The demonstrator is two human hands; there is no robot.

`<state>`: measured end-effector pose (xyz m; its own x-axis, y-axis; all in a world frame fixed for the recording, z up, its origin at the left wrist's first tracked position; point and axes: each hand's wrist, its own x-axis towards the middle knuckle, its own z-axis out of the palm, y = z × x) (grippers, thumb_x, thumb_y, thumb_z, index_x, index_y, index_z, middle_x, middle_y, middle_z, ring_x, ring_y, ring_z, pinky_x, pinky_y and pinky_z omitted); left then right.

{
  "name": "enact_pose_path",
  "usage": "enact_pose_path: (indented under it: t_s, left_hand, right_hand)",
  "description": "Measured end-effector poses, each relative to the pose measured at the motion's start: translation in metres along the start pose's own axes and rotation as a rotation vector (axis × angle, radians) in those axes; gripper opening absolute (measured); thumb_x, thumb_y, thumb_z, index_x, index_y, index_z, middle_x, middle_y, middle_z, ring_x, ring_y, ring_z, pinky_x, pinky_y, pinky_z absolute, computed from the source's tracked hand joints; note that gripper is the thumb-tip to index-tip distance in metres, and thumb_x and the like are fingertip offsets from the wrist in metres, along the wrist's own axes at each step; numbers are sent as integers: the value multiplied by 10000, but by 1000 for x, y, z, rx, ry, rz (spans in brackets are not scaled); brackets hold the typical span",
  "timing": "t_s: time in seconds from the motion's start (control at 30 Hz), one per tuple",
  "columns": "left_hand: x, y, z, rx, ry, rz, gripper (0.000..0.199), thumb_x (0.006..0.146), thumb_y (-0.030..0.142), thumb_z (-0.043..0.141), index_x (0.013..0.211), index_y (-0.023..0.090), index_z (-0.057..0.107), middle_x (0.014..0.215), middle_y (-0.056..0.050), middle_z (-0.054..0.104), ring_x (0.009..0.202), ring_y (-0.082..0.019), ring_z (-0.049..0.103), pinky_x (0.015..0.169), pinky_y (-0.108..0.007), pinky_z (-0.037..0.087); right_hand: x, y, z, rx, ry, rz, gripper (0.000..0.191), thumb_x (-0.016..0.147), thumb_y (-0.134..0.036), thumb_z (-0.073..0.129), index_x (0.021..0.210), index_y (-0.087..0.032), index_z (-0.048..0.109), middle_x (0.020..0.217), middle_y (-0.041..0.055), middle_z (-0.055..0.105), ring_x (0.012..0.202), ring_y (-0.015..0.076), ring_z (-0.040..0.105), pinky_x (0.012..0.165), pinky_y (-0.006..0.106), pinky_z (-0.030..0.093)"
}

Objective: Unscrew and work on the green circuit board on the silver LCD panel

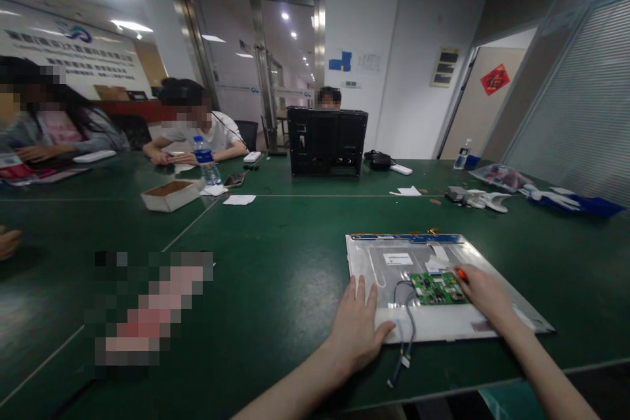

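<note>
A flat LCD panel (pixel 492 269) lies back side up on the table in front of me. Near its middle sits a green circuit board (pixel 436 289), with a white ribbon cable (pixel 437 252) running up from it to the blue strip along the panel's far edge. My left hand (pixel 358 318) rests with fingers spread on the panel's near left corner. At the board's right edge, my right hand (pixel 485 292) is closed around a small orange-handled tool (pixel 461 273), its tip hidden. Dark wires (pixel 411 315) with connectors hang from the board over the panel's near edge.
Left of the panel lies a blurred-out pinkish object (pixel 157 308). Farther back stand an open cardboard box (pixel 172 195), a water bottle (pixel 207 161) and a black monitor housing (pixel 327 144). Plastic bags and parts (pixel 477 197) lie at the right. Several people sit around the table.
</note>
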<state>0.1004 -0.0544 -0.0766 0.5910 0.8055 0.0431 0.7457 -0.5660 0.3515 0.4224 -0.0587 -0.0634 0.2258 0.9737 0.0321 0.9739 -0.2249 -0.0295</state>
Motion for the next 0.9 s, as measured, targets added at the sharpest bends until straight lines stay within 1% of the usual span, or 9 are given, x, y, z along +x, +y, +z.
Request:
enact_pose_path:
  t_s: [0.1,0.2,0.37,0.47,0.53,0.73,0.8,0.9]
  left_hand:
    - [10,5,6,-3,3,14,791,950,624,400,1488,45,375,1564,-254,246,1453,-433,158,1172,-519,204]
    - [21,11,11,-3,-3,24,807,946,627,403,1486,28,370,1564,-254,251,1454,-430,157,1177,-519,191]
    - [36,25,17,-50,9,49,833,946,652,350,1492,23,354,1567,-246,248,1461,-418,145,1181,-524,172]
    - [46,36,19,-87,3,36,848,942,665,332,1490,18,356,1573,-243,235,1464,-424,111,1184,-522,155]
    - [53,44,20,-91,-20,26,855,940,655,346,1486,-2,353,1572,-259,219,1463,-433,99,1186,-515,148]
    - [76,63,25,-86,-47,14,856,938,652,345,1501,7,323,1584,-236,203,1461,-433,126,1180,-534,153]
    - [81,67,26,-94,-49,16,867,937,657,339,1499,-1,320,1584,-240,201,1462,-431,121,1182,-525,151]
    - [86,70,26,-105,-54,23,861,941,654,339,1498,-3,322,1583,-244,200,1464,-427,117,1187,-516,142]
  right_hand:
    - [9,9,-1,-47,-27,40,318,951,-354,580,1217,-179,589,1222,94,603,1019,220,621,855,430,535]
    - [23,17,-5,-78,-49,69,319,951,-355,582,1218,-182,589,1229,94,601,1027,222,619,861,432,532]
    - [45,30,-16,-110,-50,166,314,954,-356,576,1219,-189,589,1234,94,599,1026,219,618,860,427,533]
    - [56,35,-23,-98,-46,177,314,954,-355,576,1223,-193,588,1242,95,595,1031,220,617,863,427,532]
    - [61,33,-25,-72,-56,128,304,955,-354,574,1217,-201,593,1245,93,594,1036,219,615,866,421,530]
    - [64,13,-20,61,-151,-158,310,953,-364,576,1201,-180,600,1221,87,607,1021,224,620,860,428,533]
    - [63,10,-17,84,-166,-197,308,953,-364,576,1199,-179,601,1216,87,608,1017,223,622,858,426,534]
    - [63,12,-14,93,-161,-204,306,954,-360,574,1202,-182,598,1213,88,609,1008,217,623,851,422,536]
